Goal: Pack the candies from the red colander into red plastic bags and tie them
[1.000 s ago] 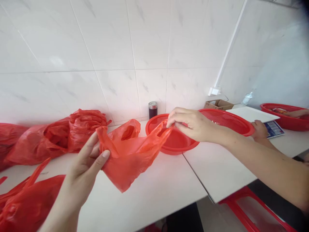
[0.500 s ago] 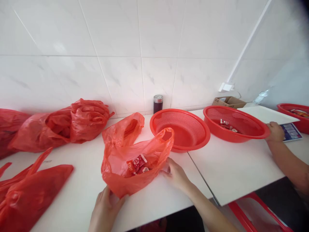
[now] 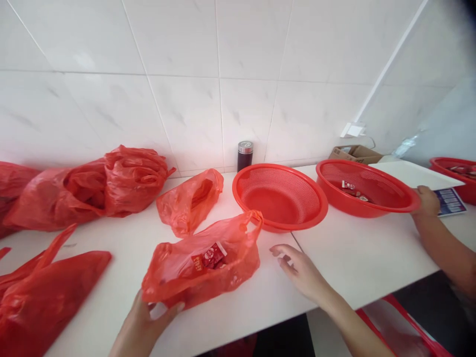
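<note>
A red plastic bag [image 3: 238,277] lies on the white table, its mouth open toward me, with several small red packets [image 3: 213,255] showing inside. My left hand [image 3: 143,317] grips the bag's near left corner, thumb at the front; its other fingers are partly hidden by the plastic. My right hand [image 3: 299,272] hovers to the right of the bag, loosely curled and apart from it, with nothing in it. Just behind the bag lies another crumpled red plastic bag [image 3: 189,201]. A red mesh basket [image 3: 282,225] stands behind my right hand, with no packets visible in it.
A second red basket [image 3: 357,210] holds several packets; another person's hand [image 3: 427,201] touches its right rim. Filled red bags [image 3: 137,183] line the left side, one [image 3: 63,292] nearer me. A dark flask [image 3: 244,157] and a cardboard box [image 3: 355,153] stand by the wall.
The bag with packets has shifted left and toward me, away from the crumpled bag behind it. My right hand has let go of its right side and moved right.
</note>
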Tool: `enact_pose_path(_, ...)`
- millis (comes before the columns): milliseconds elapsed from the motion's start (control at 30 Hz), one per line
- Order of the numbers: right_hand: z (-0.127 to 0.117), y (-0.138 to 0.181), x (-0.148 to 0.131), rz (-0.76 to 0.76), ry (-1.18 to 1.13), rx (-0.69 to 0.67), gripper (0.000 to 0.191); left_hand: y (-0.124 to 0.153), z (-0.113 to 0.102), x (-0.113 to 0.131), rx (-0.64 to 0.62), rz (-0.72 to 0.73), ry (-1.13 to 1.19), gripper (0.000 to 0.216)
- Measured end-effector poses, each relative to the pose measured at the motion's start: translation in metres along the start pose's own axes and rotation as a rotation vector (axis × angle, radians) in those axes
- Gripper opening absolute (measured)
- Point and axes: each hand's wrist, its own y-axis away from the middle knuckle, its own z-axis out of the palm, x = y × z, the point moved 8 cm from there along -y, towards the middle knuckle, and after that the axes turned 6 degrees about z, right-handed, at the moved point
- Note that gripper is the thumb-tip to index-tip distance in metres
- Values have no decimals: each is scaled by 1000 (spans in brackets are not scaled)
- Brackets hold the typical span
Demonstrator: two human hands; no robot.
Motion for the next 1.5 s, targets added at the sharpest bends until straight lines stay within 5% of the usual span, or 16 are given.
enact_pose_path(133, -38, 22, -64, -76, -147, 124, 20, 0, -28, 55, 153, 91, 60, 73)
enact_pose_path(267, -51, 9, -126, -262, -206, 268, 23, -3, -50, 119, 258, 257, 109, 41)
enact_pose_path(367, -45, -18, -156, -312, -144, 212, 20, -12, -56, 148, 278, 274, 206, 25)
enact_pose_path(467, -55, -37, -184, -389, -238, 97, 20, -26, -58, 166, 238, 298, 575, 17)
enact_pose_path(600, -78, -48, -220, -454, -178, -17, 19, -41, -59, 193, 101, 389, 831, 31)
enact_pose_path(767, -78, -36, -281, -682, 120, 35, 7, -49, -18, 234, -399, 358, 518, 65)
enact_pose_path(867, -55, -29, -309, -711, 242, -25, 5, -55, 3, 251, -564, 346, 369, 48)
enact_pose_path(933, -40, -29, -316, -712, 223, -117, 6, -64, 9, 255, -565, 336, 344, 18)
enact_pose_path(1033, -30, -36, -305, -723, 80, -230, 19, -74, 13, 251, -544, 272, 440, 28)
enact_pose_path(1133, -32, -58, -273, -630, -17, -185, 31, -79, 13, 241, -504, 201, 568, 29)
enact_pose_path(1233, -28, -63, -249, -547, -89, -175, 20, -80, 12, 232, -471, 173, 590, 35)
enact_pose_path(1333, -39, -37, -250, -596, -197, -46, 13, -77, 8, 233, -508, 218, 607, 32)
enact_pose_path(1500, -32, 10, -265, -788, -205, -187, 12, -67, -6, 244, -580, 361, 435, 18)
